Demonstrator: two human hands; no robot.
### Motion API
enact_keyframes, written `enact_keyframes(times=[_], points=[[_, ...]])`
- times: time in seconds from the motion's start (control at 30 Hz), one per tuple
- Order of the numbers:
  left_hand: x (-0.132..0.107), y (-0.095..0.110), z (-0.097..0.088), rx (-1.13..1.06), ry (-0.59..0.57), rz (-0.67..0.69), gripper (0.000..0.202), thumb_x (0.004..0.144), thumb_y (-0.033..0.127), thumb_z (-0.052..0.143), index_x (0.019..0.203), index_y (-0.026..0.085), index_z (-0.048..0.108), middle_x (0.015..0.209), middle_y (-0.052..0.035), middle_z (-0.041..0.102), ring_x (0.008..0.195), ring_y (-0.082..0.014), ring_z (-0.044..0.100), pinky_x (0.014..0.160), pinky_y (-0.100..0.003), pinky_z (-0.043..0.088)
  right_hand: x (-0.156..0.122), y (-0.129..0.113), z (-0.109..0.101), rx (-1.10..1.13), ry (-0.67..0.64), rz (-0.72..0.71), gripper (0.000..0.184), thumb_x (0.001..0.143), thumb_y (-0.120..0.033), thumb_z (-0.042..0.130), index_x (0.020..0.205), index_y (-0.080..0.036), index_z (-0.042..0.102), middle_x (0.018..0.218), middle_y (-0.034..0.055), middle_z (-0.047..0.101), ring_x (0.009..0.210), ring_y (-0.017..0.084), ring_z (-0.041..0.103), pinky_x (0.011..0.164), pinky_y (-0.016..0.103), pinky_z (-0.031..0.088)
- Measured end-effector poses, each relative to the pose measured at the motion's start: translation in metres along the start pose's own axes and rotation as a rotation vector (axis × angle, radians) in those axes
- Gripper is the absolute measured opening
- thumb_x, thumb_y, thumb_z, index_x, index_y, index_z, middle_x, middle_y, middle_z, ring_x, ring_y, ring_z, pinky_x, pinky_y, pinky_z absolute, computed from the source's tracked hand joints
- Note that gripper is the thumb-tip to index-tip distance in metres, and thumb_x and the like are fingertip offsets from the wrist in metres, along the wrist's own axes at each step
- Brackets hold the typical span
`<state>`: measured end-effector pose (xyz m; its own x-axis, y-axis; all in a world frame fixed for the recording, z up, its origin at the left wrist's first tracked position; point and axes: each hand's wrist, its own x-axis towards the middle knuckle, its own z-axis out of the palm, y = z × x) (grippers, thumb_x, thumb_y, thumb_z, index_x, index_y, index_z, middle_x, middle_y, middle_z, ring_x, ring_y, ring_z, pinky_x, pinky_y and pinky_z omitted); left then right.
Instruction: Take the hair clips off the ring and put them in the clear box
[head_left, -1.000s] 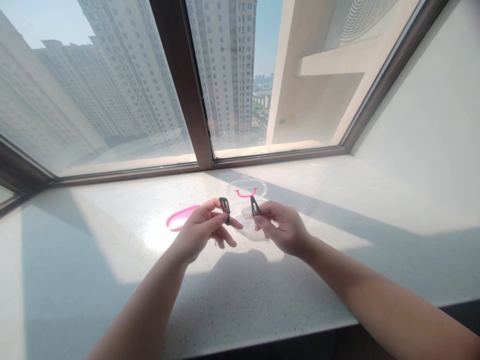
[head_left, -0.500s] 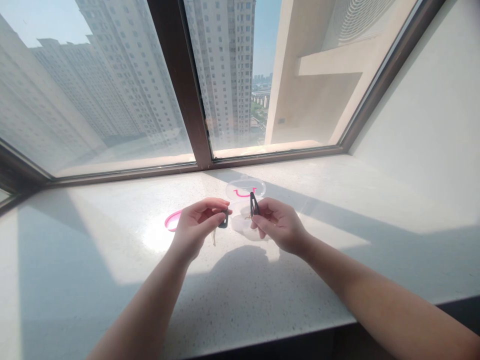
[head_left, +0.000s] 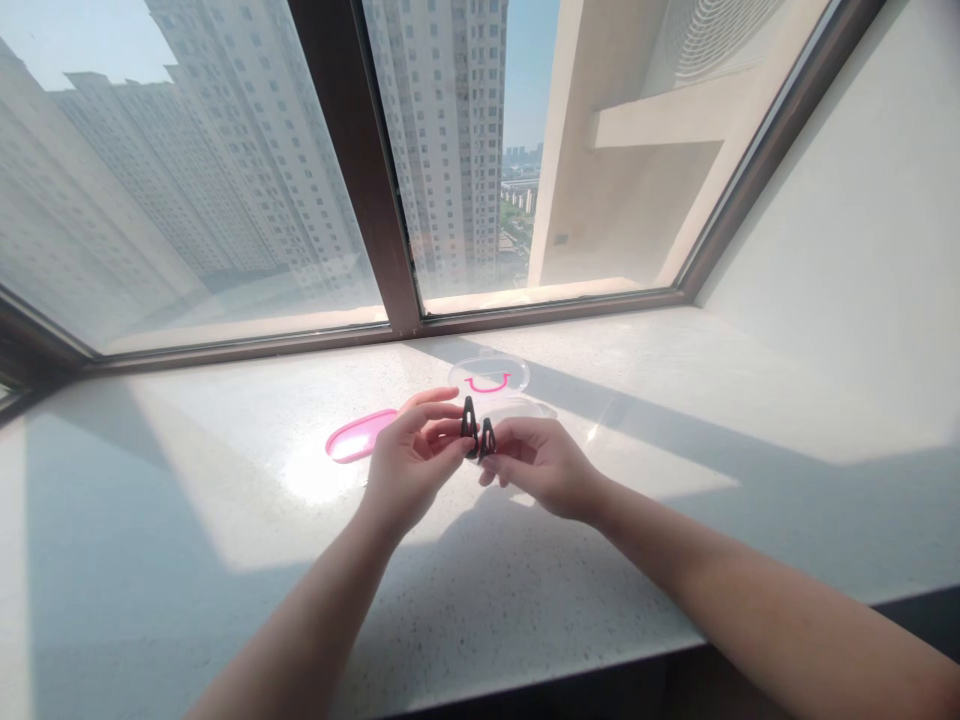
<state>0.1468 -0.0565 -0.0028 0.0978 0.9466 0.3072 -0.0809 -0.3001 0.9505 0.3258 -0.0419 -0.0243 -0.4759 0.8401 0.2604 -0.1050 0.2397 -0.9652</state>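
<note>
Black snap hair clips are pinched in both my hands, close together over the sill. My left hand [head_left: 416,450] is closed on one black snap hair clip [head_left: 469,420], its pointed end up. A second black snap hair clip [head_left: 487,435], also point up, sits between the thumb and fingers of my right hand [head_left: 544,465]. The two clips are side by side; whether they touch I cannot tell. Just behind them lies a clear plastic case [head_left: 525,408], partly hidden by my right hand, with a clear lid [head_left: 457,372] bearing a pink handle [head_left: 489,387].
A shallow pink oval tray or lid [head_left: 360,436] lies left of my left hand in bright glare. The speckled white sill [head_left: 480,630] ends at a front edge near me. A window with a dark frame [head_left: 405,315] stands behind, and a white wall [head_left: 862,250] at the right.
Both hands have come together, the left moving right and the right moving left and slightly down. The clip in my left hand has turned to point upward.
</note>
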Motion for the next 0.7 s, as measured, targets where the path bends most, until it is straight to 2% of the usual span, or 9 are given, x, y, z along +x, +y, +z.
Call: enact_keyframes(times=[0.13,0.23,0.37,0.47,0.53,0.7], points=[[0.000,-0.004,0.003,0.030,-0.045,0.017,0.011,0.076,0.014,0.071,0.086,0.015,0.067,0.107,-0.0079,0.058,0.087,-0.0169,0.064,0.078,-0.031,0.055,0.001,-0.002,-0.003,-0.019,0.046,-0.069,0.010,0.079,-0.022,0.072,0.085,-0.014,0.069,0.075,0.0042,0.067,0.066,0.016,0.065,0.064,0.030,0.054],[0.000,-0.006,0.002,0.140,-0.094,0.009,0.010,0.079,0.019,0.069,0.088,0.015,0.068,0.097,-0.0079,0.062,0.085,-0.0177,0.062,0.074,-0.031,0.053,0.002,-0.003,-0.006,-0.016,0.084,-0.071,0.009,0.079,-0.021,0.071,0.085,-0.014,0.069,0.078,0.0049,0.068,0.064,0.015,0.063,0.063,0.030,0.054],[-0.001,-0.006,0.001,0.220,-0.141,-0.054,0.013,0.080,0.022,0.069,0.091,0.015,0.069,0.082,-0.0056,0.067,0.073,-0.0163,0.063,0.067,-0.029,0.052,0.003,-0.005,-0.008,-0.023,0.091,-0.058,0.007,0.079,-0.018,0.069,0.085,-0.014,0.068,0.078,0.0050,0.068,0.064,0.015,0.064,0.062,0.030,0.055],[-0.002,-0.003,0.001,0.231,-0.123,-0.086,0.010,0.082,0.022,0.067,0.088,0.014,0.068,0.072,-0.0034,0.068,0.064,-0.0146,0.063,0.061,-0.027,0.051,0.003,-0.009,-0.010,-0.027,0.073,-0.034,0.009,0.079,-0.020,0.070,0.084,-0.013,0.068,0.077,0.0049,0.068,0.064,0.015,0.066,0.061,0.029,0.055],[-0.002,-0.002,0.000,0.235,-0.100,-0.094,0.009,0.083,0.022,0.066,0.085,0.014,0.067,0.070,-0.0033,0.068,0.064,-0.0151,0.065,0.060,-0.026,0.051,0.004,-0.012,-0.012,-0.041,0.085,-0.015,0.009,0.079,-0.022,0.069,0.083,-0.013,0.068,0.077,0.0052,0.069,0.061,0.014,0.065,0.058,0.028,0.054],[0.002,-0.004,-0.004,0.132,-0.080,-0.129,0.011,0.088,0.025,0.059,0.088,0.014,0.061,0.079,-0.0063,0.072,0.068,-0.0181,0.069,0.062,-0.030,0.054,0.006,-0.015,-0.019,-0.066,0.099,0.041,0.011,0.082,-0.024,0.066,0.086,-0.013,0.065,0.072,0.0047,0.070,0.052,0.012,0.062,0.046,0.022,0.046]])
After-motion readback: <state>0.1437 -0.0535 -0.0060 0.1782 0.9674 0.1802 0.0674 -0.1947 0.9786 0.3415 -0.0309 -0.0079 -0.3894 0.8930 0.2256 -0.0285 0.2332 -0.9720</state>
